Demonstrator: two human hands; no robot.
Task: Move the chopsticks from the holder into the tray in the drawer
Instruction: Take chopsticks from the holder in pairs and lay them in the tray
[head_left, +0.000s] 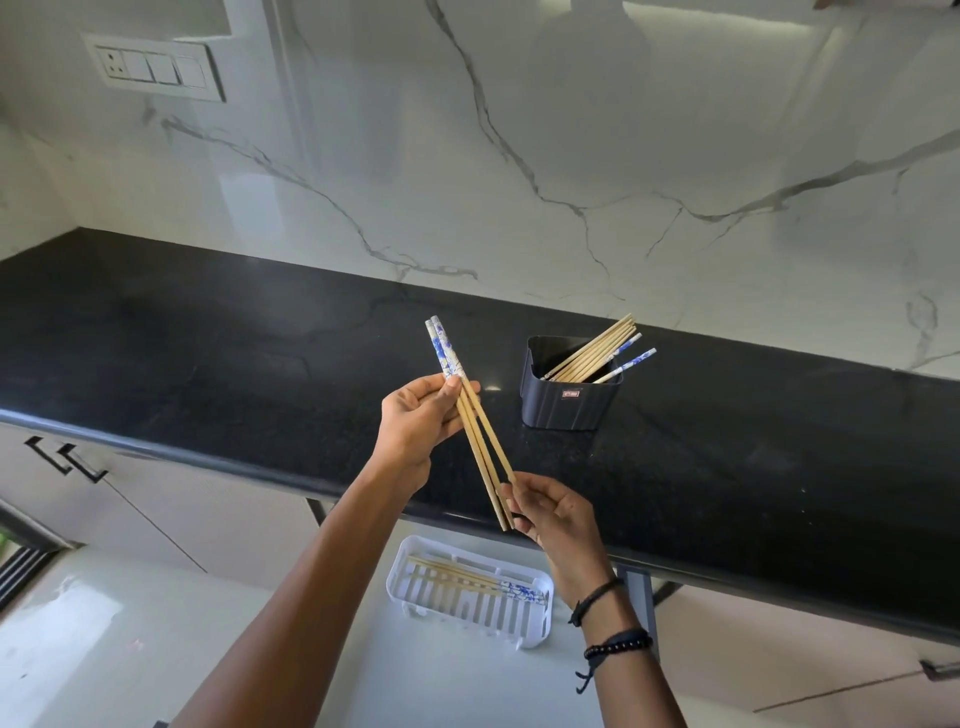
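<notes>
A few wooden chopsticks (475, 423) with blue-and-white patterned tops hang in the air above the counter's front edge. My left hand (415, 421) grips them near the patterned ends. My right hand (553, 512) pinches their thin tips lower down. A dark holder (569, 402) stands on the black counter to the right, with several more chopsticks (597, 351) leaning out of it. Below, a white slotted tray (524, 621) lies in the open drawer and holds a few chopsticks (467, 577) lying flat.
The black counter (234, 343) runs along a white marble wall. The pale drawer floor (156, 623) spreads left of the tray. Cabinet handles (67, 457) sit at the left, a switch panel (156, 67) on the wall.
</notes>
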